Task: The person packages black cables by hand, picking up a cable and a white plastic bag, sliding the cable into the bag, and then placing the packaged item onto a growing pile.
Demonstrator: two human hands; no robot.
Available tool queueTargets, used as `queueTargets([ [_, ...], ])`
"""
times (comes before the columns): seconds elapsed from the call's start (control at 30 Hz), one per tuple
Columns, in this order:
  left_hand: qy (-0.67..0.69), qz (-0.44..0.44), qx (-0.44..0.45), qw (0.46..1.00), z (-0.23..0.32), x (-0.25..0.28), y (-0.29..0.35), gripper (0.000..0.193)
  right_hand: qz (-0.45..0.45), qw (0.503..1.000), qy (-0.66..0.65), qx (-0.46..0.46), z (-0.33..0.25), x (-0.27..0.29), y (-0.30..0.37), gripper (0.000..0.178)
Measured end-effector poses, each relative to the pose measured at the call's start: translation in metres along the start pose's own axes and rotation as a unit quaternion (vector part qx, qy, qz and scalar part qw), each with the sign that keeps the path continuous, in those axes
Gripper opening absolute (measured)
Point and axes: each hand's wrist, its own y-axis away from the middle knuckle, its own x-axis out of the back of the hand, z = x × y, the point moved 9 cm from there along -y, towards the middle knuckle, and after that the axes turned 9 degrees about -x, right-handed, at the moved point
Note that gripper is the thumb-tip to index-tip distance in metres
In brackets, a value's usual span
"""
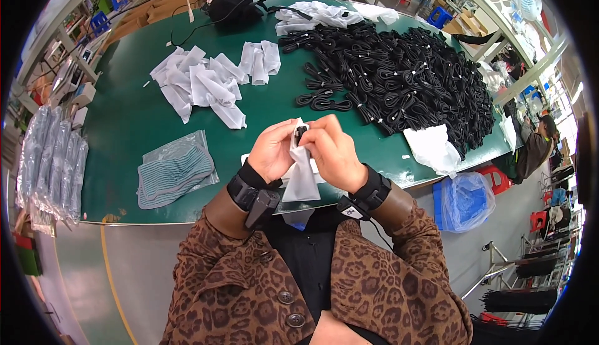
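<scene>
Close to the table's front edge, my left hand [273,150] is closed around the mouth of a small frosted plastic bag [302,186]. The bag's lower end hangs down toward me. A dark piece of what looks like a bundled black cord [301,132] shows at the bag's opening, and the rest of it is hidden. My right hand [334,154] pinches at that dark piece, thumb and fingers together against the bag. Beyond the right hand spreads a large pile of bundled black cords [393,76].
Loose frosted bags [206,86] lie at left centre, with more bags [318,15] at the back. A striped cloth in clear plastic [175,173] rests at the left. A black pouch [234,9] sits far back. A blue bin with a clear liner [465,201] stands at the right.
</scene>
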Motion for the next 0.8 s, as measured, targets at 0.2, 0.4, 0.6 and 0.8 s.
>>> queueTargets([
  [0.2, 0.043, 0.084, 0.06, 0.994, -0.015, -0.031, 0.015, 0.039, 0.043, 0.997, -0.058, -0.034, 0.013, 0.012, -0.007, 0.018],
  [0.4, -0.196, -0.003, 0.013, 0.98, -0.018, -0.03, 0.02, 0.067, 0.018, 0.996, -0.068, -0.058, 0.03, 0.011, -0.008, 0.015],
  [0.6, -0.223, -0.037, 0.059, 0.972, -0.017, -0.033, 0.019, 0.082, -0.034, 0.945, -0.253, -0.206, 0.054, 0.007, -0.006, 0.011],
  [0.8, -0.461, -0.061, -0.067, 0.883, 0.004, -0.025, 0.019, 0.09, -0.062, 0.686, -0.675, -0.264, 0.083, 0.014, -0.008, 0.014],
])
